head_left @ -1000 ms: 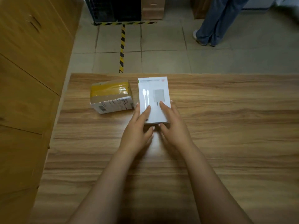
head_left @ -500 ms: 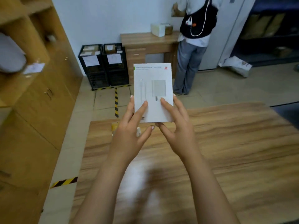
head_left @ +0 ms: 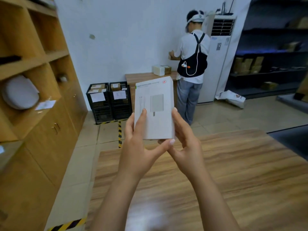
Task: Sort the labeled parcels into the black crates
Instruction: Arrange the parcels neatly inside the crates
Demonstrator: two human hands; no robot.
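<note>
White box [head_left: 154,110] held; black crates [head_left: 110,102] at 10 o'clock
Left hand [head_left: 138,144], right hand [head_left: 185,144] pinch its lower sides; read label first

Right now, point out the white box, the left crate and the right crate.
white box [head_left: 155,104], head view, middle of front face.
left crate [head_left: 101,110], head view, front wall below label.
right crate [head_left: 121,109], head view, front wall below label.

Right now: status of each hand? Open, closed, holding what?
Left hand: holding the white box, fingers on its left side, thumb under its bottom edge.
Right hand: holding the same white box by its right edge.
</note>
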